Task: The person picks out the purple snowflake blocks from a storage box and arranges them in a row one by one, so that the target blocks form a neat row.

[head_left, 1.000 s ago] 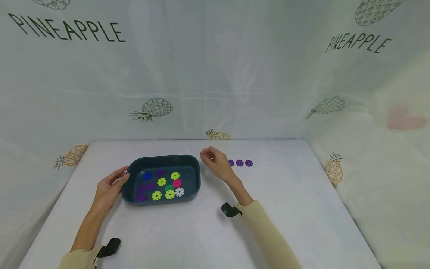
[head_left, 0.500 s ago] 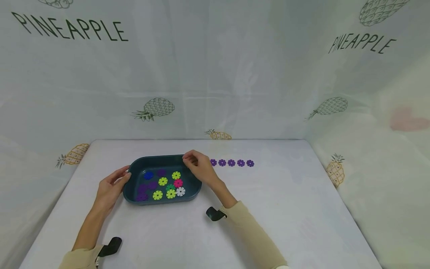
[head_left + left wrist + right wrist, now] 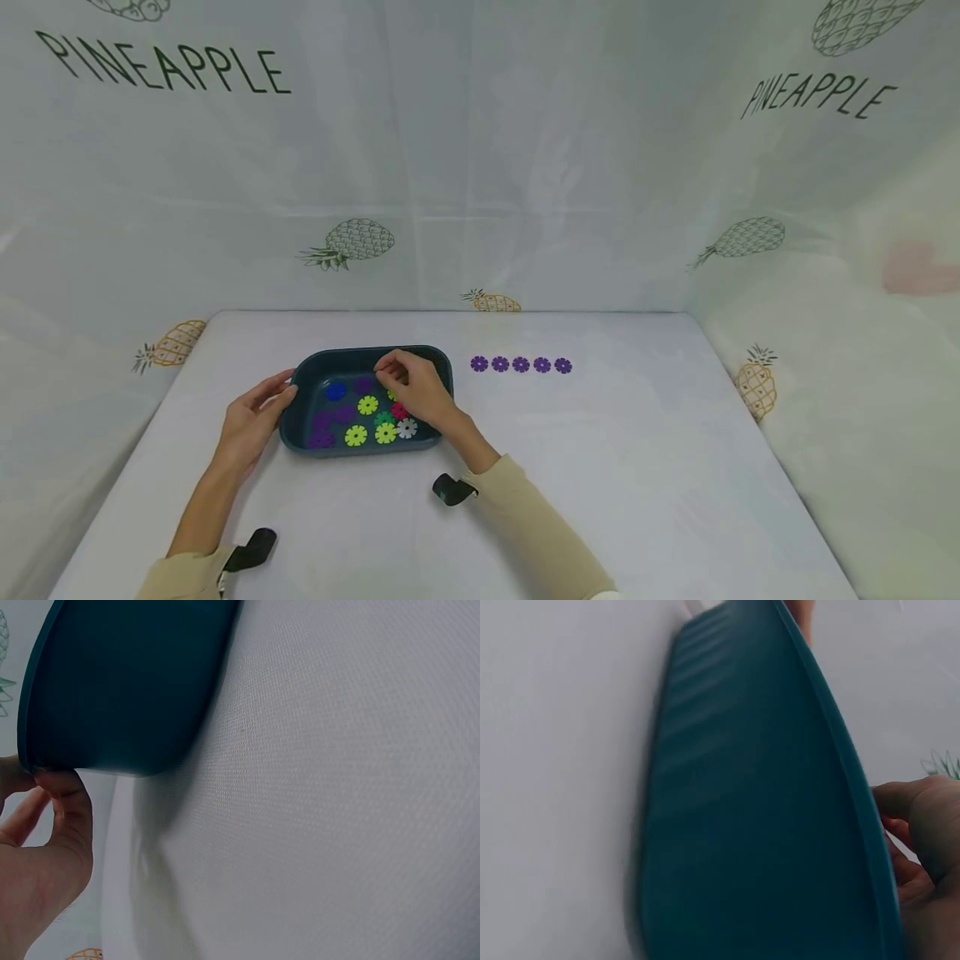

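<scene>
One white table (image 3: 660, 483) is used as the base for everything here, and a teal tray (image 3: 337, 362) is set on its left half, probably so it can be reached by both hands. The tray's short left end is gripped by the left hand (image 3: 250, 423), with the rim pinched between thumb and fingers, most likely because such a light-looking tray could be nudged around otherwise. The right hand (image 3: 417, 390) is held over the right part of the tray, fingers bent and tips near the thumb, but whether anything is pinched there can't be told: it's tiny in the head view and partly hidden by the tray wall in the right wrist one. As for the small stuff, mixed discs (image 3: 367, 405) are scattered inside, with one yellow disc (image 3: 391, 396) partly covered by the right hand. Five purple discs (image 3: 522, 362) are lined up right of the tray, none touching, apparently spaced so each reads separately.
</scene>
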Available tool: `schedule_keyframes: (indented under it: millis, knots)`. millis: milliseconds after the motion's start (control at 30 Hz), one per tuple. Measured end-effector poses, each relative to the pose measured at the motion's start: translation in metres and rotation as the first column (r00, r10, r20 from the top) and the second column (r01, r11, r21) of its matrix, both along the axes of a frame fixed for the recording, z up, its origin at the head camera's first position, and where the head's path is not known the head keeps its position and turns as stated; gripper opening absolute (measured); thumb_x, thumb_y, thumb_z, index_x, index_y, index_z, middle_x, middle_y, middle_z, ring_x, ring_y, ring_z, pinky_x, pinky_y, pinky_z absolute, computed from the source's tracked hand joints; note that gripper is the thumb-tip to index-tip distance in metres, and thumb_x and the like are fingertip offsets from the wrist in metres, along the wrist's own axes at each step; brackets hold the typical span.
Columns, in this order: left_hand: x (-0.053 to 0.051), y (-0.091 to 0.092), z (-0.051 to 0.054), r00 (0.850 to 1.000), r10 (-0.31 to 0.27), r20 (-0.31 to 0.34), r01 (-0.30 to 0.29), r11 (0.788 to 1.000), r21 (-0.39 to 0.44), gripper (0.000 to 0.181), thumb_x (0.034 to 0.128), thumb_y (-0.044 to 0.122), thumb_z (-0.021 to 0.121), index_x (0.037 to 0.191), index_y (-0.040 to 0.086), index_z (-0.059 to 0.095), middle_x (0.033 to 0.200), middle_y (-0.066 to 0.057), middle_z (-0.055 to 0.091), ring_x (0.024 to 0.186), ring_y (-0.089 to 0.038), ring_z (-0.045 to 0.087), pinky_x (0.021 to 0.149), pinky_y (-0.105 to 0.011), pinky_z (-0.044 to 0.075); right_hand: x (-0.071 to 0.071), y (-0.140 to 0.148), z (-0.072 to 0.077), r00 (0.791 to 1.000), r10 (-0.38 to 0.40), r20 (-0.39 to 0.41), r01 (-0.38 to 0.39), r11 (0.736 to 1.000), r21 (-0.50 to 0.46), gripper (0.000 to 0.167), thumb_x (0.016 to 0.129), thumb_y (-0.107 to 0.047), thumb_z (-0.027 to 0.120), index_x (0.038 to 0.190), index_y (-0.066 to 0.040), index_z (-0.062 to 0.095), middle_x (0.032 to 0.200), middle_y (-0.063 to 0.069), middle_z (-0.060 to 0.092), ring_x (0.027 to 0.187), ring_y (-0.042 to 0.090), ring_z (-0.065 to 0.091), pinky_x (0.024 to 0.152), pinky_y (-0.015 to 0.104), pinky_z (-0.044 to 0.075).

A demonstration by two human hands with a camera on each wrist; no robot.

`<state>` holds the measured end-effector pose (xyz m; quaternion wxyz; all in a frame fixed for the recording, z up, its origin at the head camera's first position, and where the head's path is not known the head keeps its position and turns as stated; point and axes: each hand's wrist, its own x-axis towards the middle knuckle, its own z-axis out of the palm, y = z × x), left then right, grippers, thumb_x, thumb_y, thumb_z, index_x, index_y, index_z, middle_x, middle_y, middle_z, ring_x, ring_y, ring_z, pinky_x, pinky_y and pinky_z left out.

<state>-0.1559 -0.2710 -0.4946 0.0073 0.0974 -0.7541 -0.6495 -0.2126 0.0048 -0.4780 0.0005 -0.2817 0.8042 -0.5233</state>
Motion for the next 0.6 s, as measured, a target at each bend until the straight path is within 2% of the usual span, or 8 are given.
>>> schedule_keyframes:
  millis: [233, 600]
  knots:
    - [0.002, 0.000, 0.000, 1.000, 0.009, -0.003, -0.009, 1.000, 0.015, 0.057, 0.1025, 0.027, 0.066, 0.150, 0.001, 0.049, 0.114, 0.010, 0.053, 0.097, 0.005, 0.060, 0.075, -0.012, 0.052, 0.004, -0.021, -0.007, 0.998, 0.056, 0.018, -0.056, 0.998, 0.011, 0.011, 0.102, -0.005, 0.064, 0.111, 0.000, 0.068, 0.101, 0.009, 0.069, 0.087, 0.007, 0.061, 0.080, 0.015, 0.052]
    - [0.003, 0.003, 0.003, 1.000, -0.008, -0.007, 0.008, 0.999, -0.031, 0.060, 0.1024, 0.034, 0.065, 0.151, 0.002, 0.049, 0.118, 0.008, 0.052, 0.098, 0.006, 0.059, 0.077, -0.012, 0.052, 0.011, -0.044, -0.011, 0.983, 0.183, 0.022, -0.184, 0.980, 0.079, 0.014, 0.101, -0.004, 0.065, 0.112, 0.004, 0.068, 0.102, 0.010, 0.069, 0.086, 0.004, 0.061, 0.077, 0.011, 0.050]
